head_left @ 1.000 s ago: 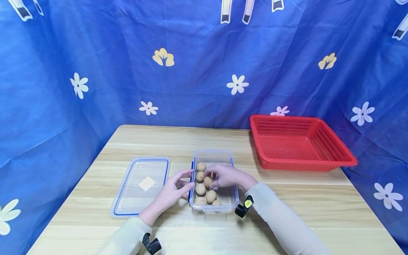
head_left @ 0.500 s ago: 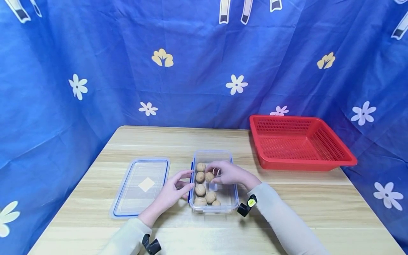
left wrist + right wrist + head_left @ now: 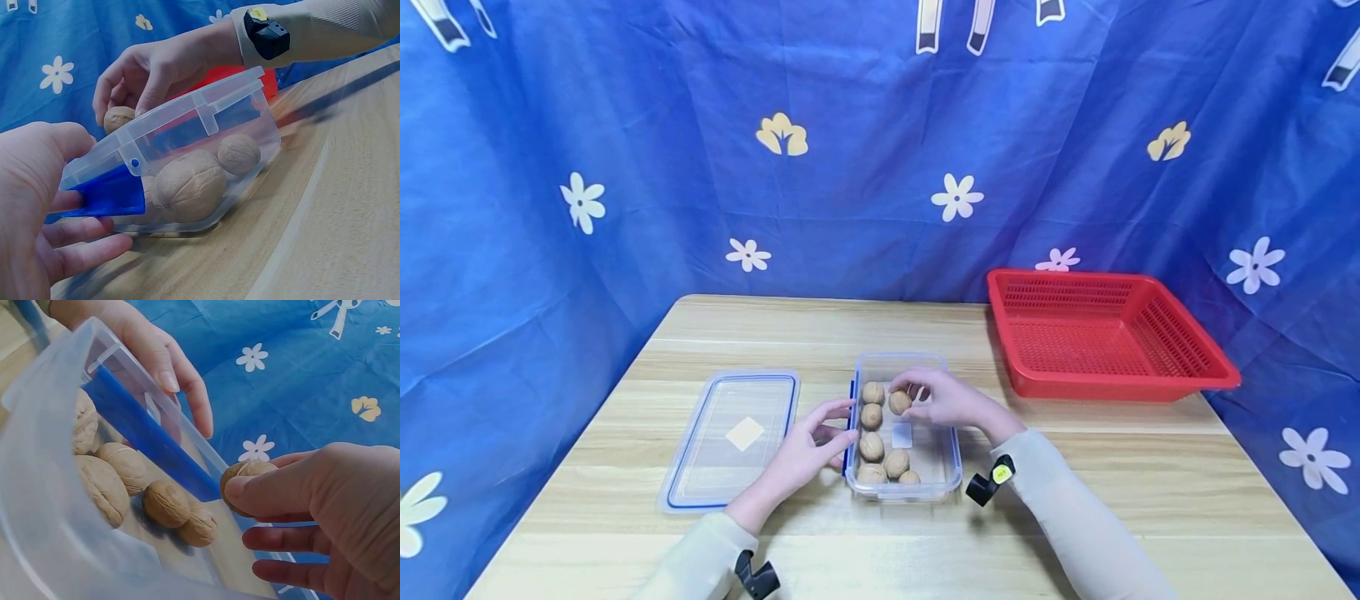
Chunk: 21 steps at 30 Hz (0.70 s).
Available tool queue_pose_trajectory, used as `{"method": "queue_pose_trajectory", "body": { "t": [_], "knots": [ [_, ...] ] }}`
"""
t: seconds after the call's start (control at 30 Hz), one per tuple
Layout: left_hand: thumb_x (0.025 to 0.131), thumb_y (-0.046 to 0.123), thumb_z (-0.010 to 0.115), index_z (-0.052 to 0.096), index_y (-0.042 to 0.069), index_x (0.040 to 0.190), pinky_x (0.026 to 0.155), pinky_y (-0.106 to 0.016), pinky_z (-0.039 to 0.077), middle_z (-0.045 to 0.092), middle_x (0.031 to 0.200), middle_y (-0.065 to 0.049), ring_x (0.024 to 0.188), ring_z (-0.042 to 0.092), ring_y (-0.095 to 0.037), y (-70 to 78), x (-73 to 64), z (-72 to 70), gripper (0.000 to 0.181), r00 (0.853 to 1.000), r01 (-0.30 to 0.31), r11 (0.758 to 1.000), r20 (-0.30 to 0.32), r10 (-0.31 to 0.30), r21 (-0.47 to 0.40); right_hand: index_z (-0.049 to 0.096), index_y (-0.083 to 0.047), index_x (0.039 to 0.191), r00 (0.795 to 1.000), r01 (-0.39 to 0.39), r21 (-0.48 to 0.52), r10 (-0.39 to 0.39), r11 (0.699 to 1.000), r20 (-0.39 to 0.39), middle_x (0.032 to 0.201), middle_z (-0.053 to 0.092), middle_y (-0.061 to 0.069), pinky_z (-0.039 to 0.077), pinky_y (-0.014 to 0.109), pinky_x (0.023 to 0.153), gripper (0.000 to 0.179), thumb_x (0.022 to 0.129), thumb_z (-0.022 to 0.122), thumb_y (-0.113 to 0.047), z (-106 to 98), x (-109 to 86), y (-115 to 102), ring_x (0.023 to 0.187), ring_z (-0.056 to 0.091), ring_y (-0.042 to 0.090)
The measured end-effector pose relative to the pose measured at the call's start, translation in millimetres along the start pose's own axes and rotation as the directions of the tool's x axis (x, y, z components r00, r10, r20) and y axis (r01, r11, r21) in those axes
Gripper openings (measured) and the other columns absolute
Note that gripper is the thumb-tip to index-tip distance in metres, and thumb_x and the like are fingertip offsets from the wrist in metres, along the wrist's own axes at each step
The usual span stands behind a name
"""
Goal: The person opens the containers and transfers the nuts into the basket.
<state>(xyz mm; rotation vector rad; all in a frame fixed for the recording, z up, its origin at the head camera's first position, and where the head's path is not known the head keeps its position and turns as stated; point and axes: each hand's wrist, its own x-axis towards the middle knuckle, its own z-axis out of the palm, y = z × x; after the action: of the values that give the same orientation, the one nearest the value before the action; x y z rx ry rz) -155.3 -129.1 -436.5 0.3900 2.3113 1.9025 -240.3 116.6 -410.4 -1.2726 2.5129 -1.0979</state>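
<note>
A clear plastic food container [image 3: 953, 467] with a blue side clip [image 3: 115, 190] stands uncovered on the table. Inside, several walnuts [image 3: 872, 447] lie mostly along its left wall, a few at the near end. My right hand [image 3: 951, 397] pinches one walnut [image 3: 247, 481] between thumb and fingers, above the container floor, near rim height in the wrist views. Against the container's left side, my left hand [image 3: 808, 442] rests with spread, fairly straight fingers, touching the rim and clip. The right hand's fingertips are partly hidden behind the walnut.
Left of the container a clear lid [image 3: 733, 442] with a blue seal lies flat on the wooden table [image 3: 865, 550]. A red perforated basket [image 3: 1112, 383] stands at the back right. A blue patterned curtain [image 3: 865, 192] hangs behind the table.
The right hand has lifted the walnut from among the others and carried it toward the container's far right, uncovering a pale square on the floor. The left hand has stayed put.
</note>
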Motion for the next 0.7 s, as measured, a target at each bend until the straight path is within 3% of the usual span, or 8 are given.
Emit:
{"method": "queue_pose_trajectory", "body": {
  "t": [0.17,0.4,0.7],
  "knots": [
    [0.087,0.014,0.065,0.047,0.010,0.134,0.062,-0.035,0.058,0.047,0.131,-0.022,0.098,0.059,-0.033,-19.3,5.7,-1.4,0.050,1.000,-0.014,1.000,-0.011,0.014,-0.002,0.061,-0.004,0.111,0.999,0.014,-0.016,-0.014,1.000,-0.035,0.098,0.060,0.003,0.054,0.038,0.077,0.035,0.078,0.072,-0.004,-5,-3.5,0,0.087,0.056,0.015],
    [0.088,0.006,0.063,0.045,0.003,0.134,0.063,-0.036,0.058,0.046,0.130,-0.024,0.098,0.059,-0.035,6.6,-1.3,1.0,0.049,1.000,0.003,1.000,-0.007,-0.003,-0.002,0.061,-0.001,0.111,0.996,0.018,0.009,-0.017,1.000,-0.091,0.098,0.061,0.004,0.054,0.035,0.075,0.034,0.078,0.071,-0.003,-12,-6.6,2,0.087,0.057,0.016],
    [0.088,0.006,0.062,0.045,0.003,0.134,0.063,-0.034,0.058,0.046,0.130,-0.024,0.097,0.059,-0.034,5.8,-2.0,0.3,0.049,1.000,-0.001,1.000,-0.003,0.001,-0.001,0.061,-0.001,0.112,0.986,0.020,0.081,-0.006,0.996,-0.164,0.098,0.061,0.009,0.054,0.044,0.074,0.035,0.079,0.072,-0.002,-23,-14.6,5,0.088,0.057,0.023]
  ]
}}
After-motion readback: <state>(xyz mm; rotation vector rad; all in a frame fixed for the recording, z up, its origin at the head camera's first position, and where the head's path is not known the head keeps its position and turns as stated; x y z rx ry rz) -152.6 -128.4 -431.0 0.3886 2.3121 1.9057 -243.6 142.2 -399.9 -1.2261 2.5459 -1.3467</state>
